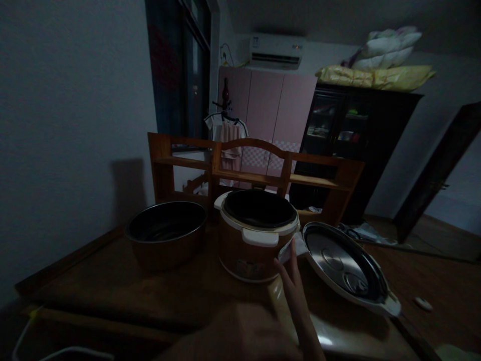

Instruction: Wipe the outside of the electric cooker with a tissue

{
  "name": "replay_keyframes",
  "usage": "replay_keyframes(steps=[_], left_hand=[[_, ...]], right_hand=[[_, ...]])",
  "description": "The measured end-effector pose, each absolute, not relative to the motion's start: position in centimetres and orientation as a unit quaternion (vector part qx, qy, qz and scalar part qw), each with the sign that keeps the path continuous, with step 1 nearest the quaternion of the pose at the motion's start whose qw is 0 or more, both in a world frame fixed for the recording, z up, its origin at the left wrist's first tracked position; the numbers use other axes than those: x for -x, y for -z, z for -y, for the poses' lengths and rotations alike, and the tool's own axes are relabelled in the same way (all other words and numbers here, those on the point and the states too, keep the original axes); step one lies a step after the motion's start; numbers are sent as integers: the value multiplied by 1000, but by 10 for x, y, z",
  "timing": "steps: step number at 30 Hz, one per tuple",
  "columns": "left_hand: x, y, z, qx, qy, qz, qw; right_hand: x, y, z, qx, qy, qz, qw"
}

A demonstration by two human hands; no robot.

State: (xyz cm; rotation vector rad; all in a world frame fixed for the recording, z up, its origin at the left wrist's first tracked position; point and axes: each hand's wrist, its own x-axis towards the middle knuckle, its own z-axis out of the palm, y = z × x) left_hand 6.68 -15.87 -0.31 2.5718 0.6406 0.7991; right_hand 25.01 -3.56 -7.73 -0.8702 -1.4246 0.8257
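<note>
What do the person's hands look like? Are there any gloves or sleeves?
The right hand has long, slim fingers, with no glove or ring that I can see. The left hand is just a blurry, rounded shape, so its details are hidden. No sleeves show on either arm.

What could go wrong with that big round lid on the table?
The lid lies near the table's right edge, so a bump might knock it off. The right hand, with a white cloth or tissue at its fingertips, is close and could nudge it.
</note>
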Motion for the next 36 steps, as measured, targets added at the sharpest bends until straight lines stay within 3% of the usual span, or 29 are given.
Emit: replay_keyframes(steps=[4,6,8,13,20,26,30,36], left_hand=[[-39,-39,70,-803,-506,-300,96],[-25,-47,31,-695,-648,-312,-8],[-13,-46,2,-655,-687,-312,-47],[4,-20,-25,-663,-679,-315,-22],[17,9,-35,-711,-620,-323,-78],[30,30,-46,-716,-610,-319,-119],[38,36,-55,-721,-607,-298,-150],[40,38,-55,-726,-601,-303,-139]], right_hand=[[-228,80,46,398,-331,599,611],[-214,90,51,416,-314,603,604],[-200,106,55,443,-270,616,593],[-180,125,57,459,-132,664,575],[-175,128,47,482,-17,691,539],[-162,150,37,291,182,840,419],[-150,114,31,278,197,875,344],[-139,119,19,210,237,868,382]])
